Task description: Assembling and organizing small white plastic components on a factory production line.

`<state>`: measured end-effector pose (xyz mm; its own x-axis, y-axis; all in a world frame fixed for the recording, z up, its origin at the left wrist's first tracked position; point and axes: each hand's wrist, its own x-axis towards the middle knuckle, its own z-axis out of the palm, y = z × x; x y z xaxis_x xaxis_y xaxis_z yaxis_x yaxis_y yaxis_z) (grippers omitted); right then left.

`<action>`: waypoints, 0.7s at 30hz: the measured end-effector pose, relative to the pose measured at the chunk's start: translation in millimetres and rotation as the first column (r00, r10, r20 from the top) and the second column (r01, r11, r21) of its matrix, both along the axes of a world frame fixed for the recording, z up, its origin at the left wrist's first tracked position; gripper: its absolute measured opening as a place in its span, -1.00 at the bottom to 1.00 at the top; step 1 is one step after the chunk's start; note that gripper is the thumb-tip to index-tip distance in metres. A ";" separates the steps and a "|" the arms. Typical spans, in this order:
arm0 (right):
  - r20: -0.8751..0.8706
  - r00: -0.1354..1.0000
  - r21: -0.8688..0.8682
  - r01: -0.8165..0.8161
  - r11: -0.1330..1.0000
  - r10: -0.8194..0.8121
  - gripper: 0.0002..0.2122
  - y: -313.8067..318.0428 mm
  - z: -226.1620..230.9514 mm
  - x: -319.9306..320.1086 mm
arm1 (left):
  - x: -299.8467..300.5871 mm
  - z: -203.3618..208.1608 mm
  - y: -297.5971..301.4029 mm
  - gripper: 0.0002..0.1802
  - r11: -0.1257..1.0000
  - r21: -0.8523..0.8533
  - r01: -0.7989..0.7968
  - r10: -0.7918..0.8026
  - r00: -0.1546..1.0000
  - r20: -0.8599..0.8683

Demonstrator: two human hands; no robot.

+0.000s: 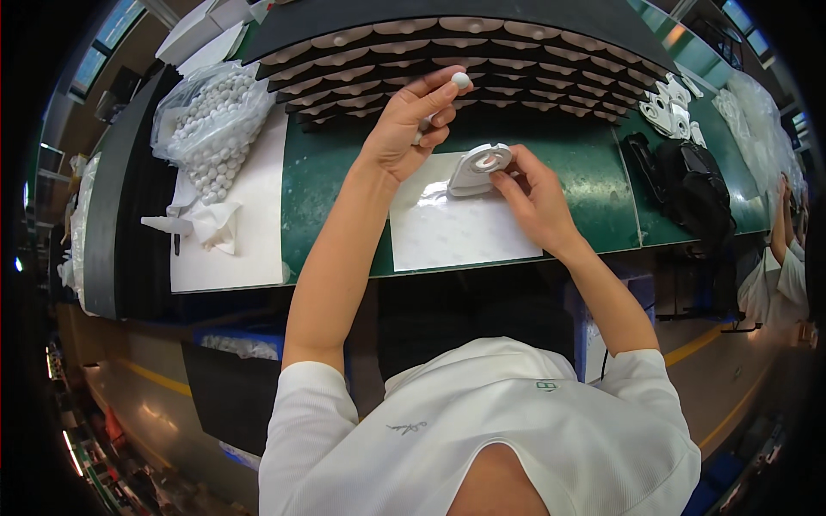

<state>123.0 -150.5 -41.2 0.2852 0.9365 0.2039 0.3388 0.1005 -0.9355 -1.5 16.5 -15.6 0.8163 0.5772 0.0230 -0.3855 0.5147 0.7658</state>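
Between the thumb and fingertips of my left hand [413,116] is a small white ball [461,81], raised in front of the stacked black trays. Another white ball [419,136] shows partly under the curled fingers of that hand. My right hand [538,193] grips the right side of a flat white plastic part [476,172] with a round ring opening. This part is tilted up over a white sheet [456,236] on the green table [331,181]. The two hands are apart, the left one higher and farther away.
Black trays [456,39] with rows of pale recesses are stacked at the back. A clear bag of white balls [215,129] lies at left beside crumpled white tissue [215,225]. At right are a black bag [693,176] and more white plastic parts [671,112]. Another person's arm [781,219] shows far right.
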 end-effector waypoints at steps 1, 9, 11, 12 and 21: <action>-0.023 1.000 -0.008 0.019 1.000 -0.019 -0.90 -0.1 0.5 -0.1 | 0.4 -0.1 0.2 -0.66 1.000 -0.012 -0.006 0.006 1.000 -0.007; 0.164 0.987 0.031 -0.007 1.000 0.002 -0.88 -1.2 7.2 -6.3 | -0.5 1.4 -0.1 -0.67 1.000 -0.024 0.003 -0.004 1.000 -0.017; 0.251 0.968 0.125 -0.024 0.992 -0.008 -0.87 -0.6 6.9 -8.3 | -0.4 1.7 -0.8 -0.67 1.000 -0.031 0.003 -0.004 1.000 -0.028; 0.271 0.963 0.129 -0.026 0.991 -0.010 -0.87 -0.2 6.7 -8.0 | -0.3 2.0 -1.0 -0.67 0.999 -0.035 0.003 -0.004 1.000 -0.030; -0.507 0.855 0.106 -0.060 0.993 0.106 -0.82 5.3 8.2 16.5 | 2.3 4.9 -5.7 -0.64 0.997 -0.022 0.068 -0.068 0.998 0.014</action>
<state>139.5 -145.2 -33.0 0.2927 0.9474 0.1292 -0.1978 0.1922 -0.9612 0.8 10.7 -10.7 0.8532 0.5211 0.0215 -0.3589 0.5567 0.7492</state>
